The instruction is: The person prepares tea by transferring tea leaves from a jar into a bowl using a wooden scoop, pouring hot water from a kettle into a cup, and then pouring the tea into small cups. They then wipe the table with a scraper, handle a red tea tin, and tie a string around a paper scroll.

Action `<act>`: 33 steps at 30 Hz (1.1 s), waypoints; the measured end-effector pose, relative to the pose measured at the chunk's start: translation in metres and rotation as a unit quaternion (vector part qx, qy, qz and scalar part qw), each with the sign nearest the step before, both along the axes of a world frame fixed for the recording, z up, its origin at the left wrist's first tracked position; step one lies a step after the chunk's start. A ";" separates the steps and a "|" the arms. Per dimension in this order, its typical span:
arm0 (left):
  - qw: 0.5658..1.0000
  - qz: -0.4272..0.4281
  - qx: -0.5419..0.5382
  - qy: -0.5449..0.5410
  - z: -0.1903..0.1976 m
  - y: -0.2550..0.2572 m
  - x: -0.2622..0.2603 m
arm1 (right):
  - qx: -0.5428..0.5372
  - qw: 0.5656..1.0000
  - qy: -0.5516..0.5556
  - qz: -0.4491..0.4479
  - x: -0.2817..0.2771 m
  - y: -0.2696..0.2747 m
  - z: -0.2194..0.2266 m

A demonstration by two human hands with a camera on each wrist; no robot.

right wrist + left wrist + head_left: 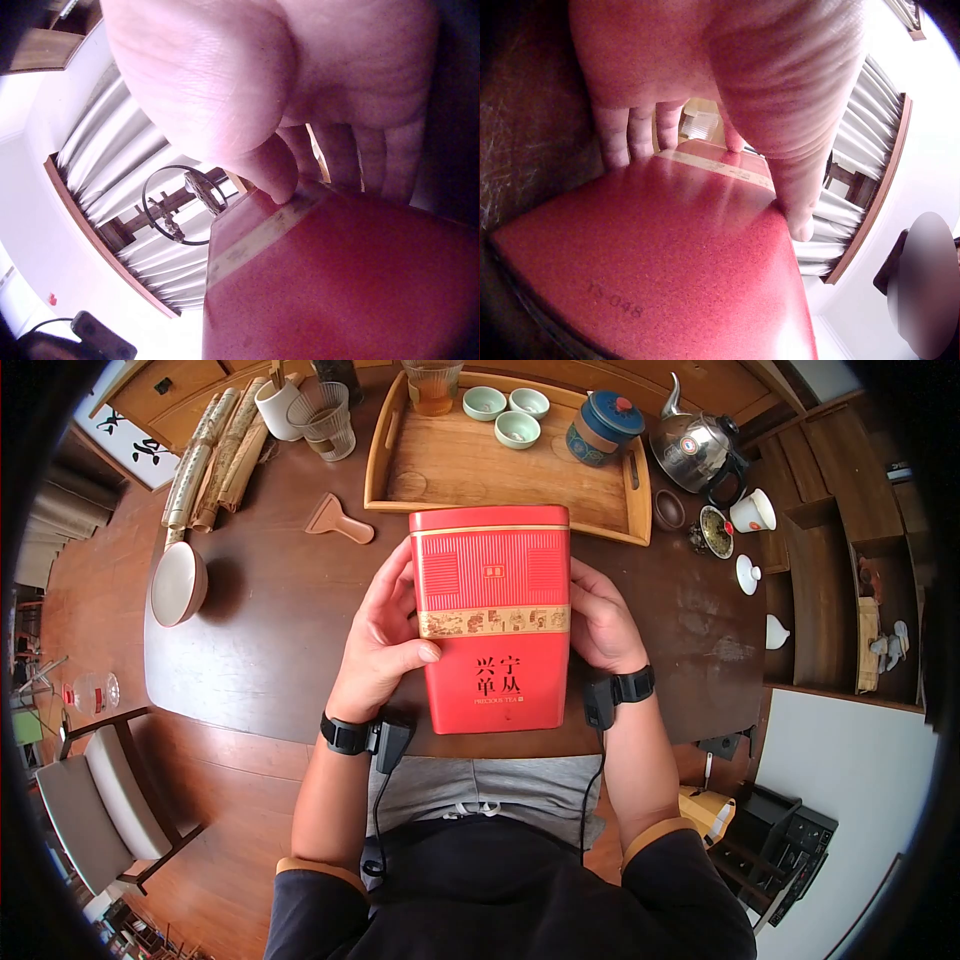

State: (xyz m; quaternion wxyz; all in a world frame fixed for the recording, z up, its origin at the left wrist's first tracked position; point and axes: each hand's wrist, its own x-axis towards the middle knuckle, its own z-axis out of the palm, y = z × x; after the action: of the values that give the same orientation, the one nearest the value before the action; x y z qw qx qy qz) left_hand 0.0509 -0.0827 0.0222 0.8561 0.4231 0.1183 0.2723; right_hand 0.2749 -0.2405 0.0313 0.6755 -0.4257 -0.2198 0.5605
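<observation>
A tall red tea tin (495, 620) with a gold picture band and dark lettering is held between both hands, close to the table's front edge. My left hand (385, 630) grips its left side, thumb over the front edge and fingers reaching toward the back. On the opposite side, my right hand (607, 622) holds the tin; its fingers are partly hidden behind it. The left wrist view shows the tin's side (660, 247) with small printed characters, and the thumb on its edge. In the right wrist view, the thumb (277, 176) lies against the tin near the gold band.
Behind the tin is a wooden tray (450, 470) with several cups and a blue canister (605, 428). A kettle (695, 450) and a gaiwan (716, 530) stand right. Toward the left are a bowl (180, 585), a brown scraper-shaped tool (340, 520) and bamboo rolls (215, 455).
</observation>
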 end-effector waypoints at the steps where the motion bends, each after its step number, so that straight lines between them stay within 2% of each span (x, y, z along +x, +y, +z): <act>1: 1.000 0.000 -0.001 0.000 0.000 0.000 0.000 | 0.000 1.000 -0.001 0.000 0.000 0.000 0.000; 33: 1.000 -0.005 -0.010 -0.004 0.000 0.001 0.000 | -0.007 1.000 -0.006 0.001 0.000 0.000 0.001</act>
State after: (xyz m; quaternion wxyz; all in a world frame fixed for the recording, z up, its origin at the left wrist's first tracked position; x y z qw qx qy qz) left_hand 0.0508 -0.0819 0.0224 0.8621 0.4136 0.1156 0.2689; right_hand 0.2748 -0.2401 0.0328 0.6706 -0.4330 -0.2205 0.5605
